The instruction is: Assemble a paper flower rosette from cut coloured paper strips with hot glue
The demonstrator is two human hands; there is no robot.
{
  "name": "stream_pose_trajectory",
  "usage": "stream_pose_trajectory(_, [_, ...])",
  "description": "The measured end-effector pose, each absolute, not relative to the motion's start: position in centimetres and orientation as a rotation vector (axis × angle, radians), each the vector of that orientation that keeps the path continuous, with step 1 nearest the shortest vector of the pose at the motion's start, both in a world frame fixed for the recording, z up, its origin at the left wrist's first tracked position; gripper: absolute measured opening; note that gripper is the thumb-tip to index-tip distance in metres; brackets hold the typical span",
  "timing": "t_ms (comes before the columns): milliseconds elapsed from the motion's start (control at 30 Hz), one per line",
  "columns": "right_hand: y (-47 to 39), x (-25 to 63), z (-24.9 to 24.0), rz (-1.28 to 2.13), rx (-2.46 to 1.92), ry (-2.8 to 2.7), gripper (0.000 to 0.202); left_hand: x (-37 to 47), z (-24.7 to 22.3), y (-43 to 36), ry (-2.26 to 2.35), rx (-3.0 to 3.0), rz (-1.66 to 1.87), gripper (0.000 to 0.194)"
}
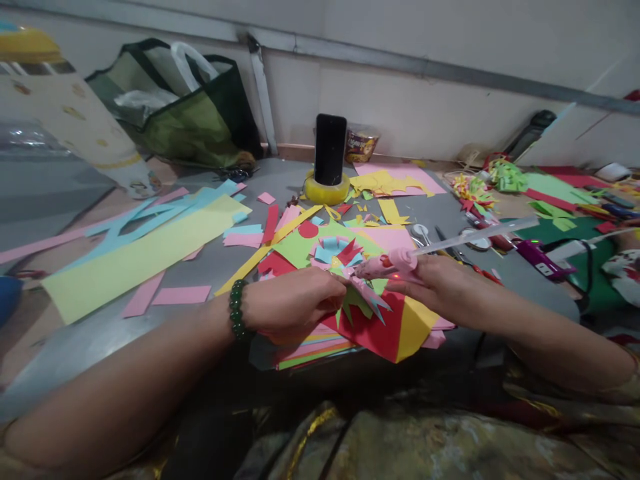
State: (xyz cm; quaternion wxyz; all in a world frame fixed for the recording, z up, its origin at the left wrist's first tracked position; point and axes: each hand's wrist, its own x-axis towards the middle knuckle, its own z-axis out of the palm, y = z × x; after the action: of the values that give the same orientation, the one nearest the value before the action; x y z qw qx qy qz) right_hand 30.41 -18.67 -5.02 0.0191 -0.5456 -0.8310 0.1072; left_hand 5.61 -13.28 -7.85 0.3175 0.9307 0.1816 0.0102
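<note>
Patterned cloth [415,440] fills the bottom of the frame. Left of centre, the left hand [295,301] seems to pinch the paper flower [327,251] mid-frame, probably steadying it; its fingertips are blurred. Upper centre, a tape roll [326,191] props the phone [331,148] upright. Right of centre, the right hand [443,285] grips the glue gun [376,265], nozzle towards the flower, glue stick [475,233] jutting out behind.

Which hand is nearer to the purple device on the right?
The right hand. Gripping the pink glue gun, it is just left of the purple device. The left hand is farther left, holding the paper flower.
</note>
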Motion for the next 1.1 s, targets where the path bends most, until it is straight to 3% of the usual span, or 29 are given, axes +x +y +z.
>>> stream_pose_trajectory(733, [-18.8, 30.0, -5.1, 0.323, -1.563, -2.473, 0.027, 5.4, -8.6, -12.9, 0.310, 2.429, 0.214, 0.021])
stream_pose_trajectory(1100, [-17.9, 29.6, -4.8, 0.415, -1.468, -2.507, 0.024, 5.3, -8.5, -12.8, 0.398, 2.414, 0.109, 0.022])
